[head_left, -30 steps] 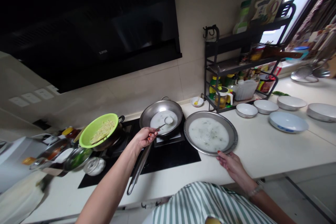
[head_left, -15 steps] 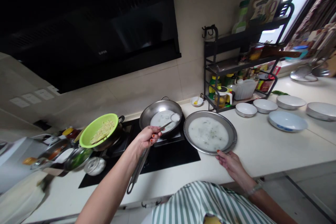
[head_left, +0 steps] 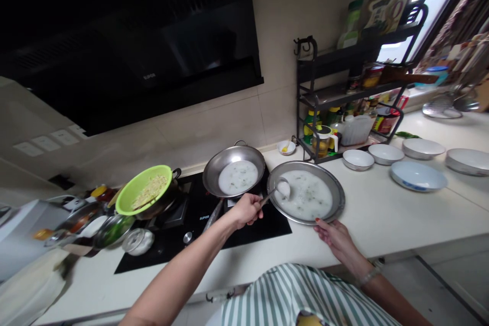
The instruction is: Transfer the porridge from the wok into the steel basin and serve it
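My left hand (head_left: 247, 210) is closed around the handle of a metal ladle (head_left: 282, 188), whose bowl hangs over the left part of a wide steel plate (head_left: 337, 189) holding white batter. The fingers of my right hand (head_left: 336, 237) rest curled against that plate's near rim. A steel pan (head_left: 216, 168) with more white batter sits on the black cooktop (head_left: 252, 229) just left of the plate, its long handle pointing toward me.
A green colander (head_left: 130, 191) of pale shreds sits on a pot at the left, among jars and lids. A black spice rack (head_left: 344, 97) stands at the back right. Several white bowls (head_left: 385, 154) line the counter to the right.
My left hand has carried the ladle from over the pan rightward to the steel plate. The right hand and the plate have stayed put.
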